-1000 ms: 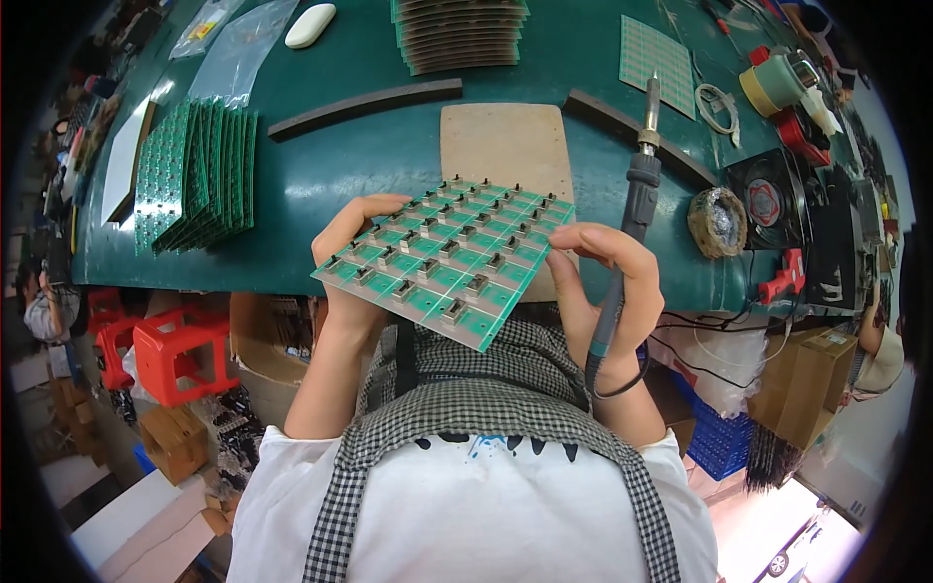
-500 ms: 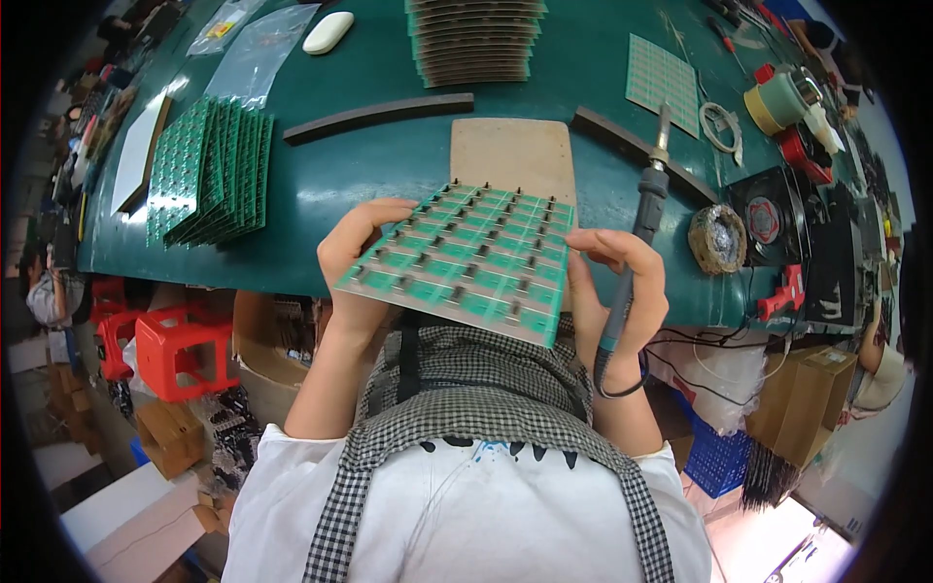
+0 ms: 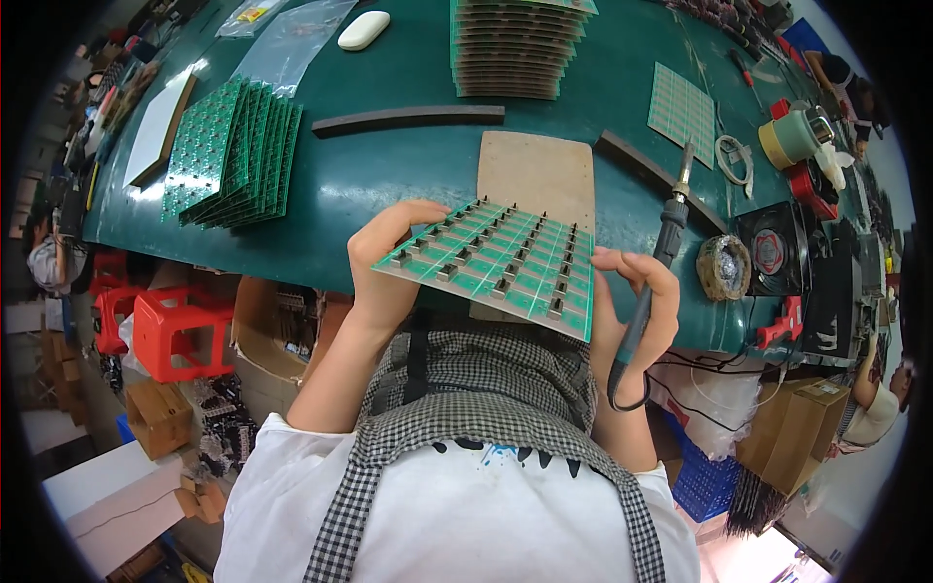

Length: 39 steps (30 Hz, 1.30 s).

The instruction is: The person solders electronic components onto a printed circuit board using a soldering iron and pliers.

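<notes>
A green circuit board panel (image 3: 505,260) with rows of small black parts on its upper face is held tilted in front of my apron. My left hand (image 3: 384,262) is closed on its left edge, with the thumb hidden beneath. My right hand (image 3: 663,303) grips a soldering iron (image 3: 669,238), whose tip points up and away from the board. Fingers of that hand also touch the panel's right edge. Just beyond the panel lies a tan flat board (image 3: 536,170) on the green table (image 3: 389,175).
Fanned green panels (image 3: 238,155) stand at left, and a tall panel stack (image 3: 515,49) at the back. Two dark bars (image 3: 408,120) flank the tan board. A single panel (image 3: 682,112), a solder spool (image 3: 792,136), a round tin (image 3: 723,267) and a black fan (image 3: 773,238) sit at right.
The view has shifted, so the table things appear farther right and lower. The panel's tilt has changed, showing its face at a lower angle. Both hands keep their holds.
</notes>
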Available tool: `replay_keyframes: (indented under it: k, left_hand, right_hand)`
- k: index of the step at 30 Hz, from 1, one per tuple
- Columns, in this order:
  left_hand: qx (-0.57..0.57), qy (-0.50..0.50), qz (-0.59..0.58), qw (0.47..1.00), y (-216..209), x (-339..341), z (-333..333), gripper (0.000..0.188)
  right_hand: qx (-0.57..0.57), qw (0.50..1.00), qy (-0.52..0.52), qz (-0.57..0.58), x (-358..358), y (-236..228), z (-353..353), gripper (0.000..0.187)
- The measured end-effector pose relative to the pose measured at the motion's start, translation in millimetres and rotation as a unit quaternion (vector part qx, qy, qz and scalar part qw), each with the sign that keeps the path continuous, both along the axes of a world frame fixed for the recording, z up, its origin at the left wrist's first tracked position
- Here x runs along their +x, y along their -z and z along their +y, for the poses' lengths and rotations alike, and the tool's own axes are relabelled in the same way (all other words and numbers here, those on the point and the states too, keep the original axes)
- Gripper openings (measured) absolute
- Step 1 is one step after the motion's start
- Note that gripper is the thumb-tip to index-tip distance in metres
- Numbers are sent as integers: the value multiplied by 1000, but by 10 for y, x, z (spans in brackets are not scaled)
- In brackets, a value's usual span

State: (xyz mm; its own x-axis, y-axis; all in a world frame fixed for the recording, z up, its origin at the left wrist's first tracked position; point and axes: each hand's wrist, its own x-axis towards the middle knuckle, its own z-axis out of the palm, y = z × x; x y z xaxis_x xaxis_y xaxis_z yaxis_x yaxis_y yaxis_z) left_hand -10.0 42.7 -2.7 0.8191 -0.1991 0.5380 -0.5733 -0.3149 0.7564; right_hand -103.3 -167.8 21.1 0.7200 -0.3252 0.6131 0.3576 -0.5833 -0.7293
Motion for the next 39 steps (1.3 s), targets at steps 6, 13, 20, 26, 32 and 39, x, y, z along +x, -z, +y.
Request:
replay_keyframes:
  k: [6,13,20,26,32,39]
  left_hand:
    - [90,19,76,993,-195,-76,-50,22]
    - [-144,-174,110,968,-638,-159,115,23]
    - [180,57,-286,940,-458,-352,-169,36]
    - [124,54,-258,957,-173,-419,-77,26]
    - [19,0,-206,978,-150,-509,-28,21]
    - [-112,48,-125,985,-122,-499,-31,15]
  right_hand:
    - [21,990,-93,-101,27,-100,-50,36]
    - [-181,974,-91,-101,-4,-329,-225,34]
    - [-230,965,-106,-69,-110,-344,-36,31]
    - [-211,972,-99,7,-330,-421,-59,35]
    - [50,997,36,53,-548,-71,-467,31]
    - [238,963,-116,48,-422,242,-353,23]
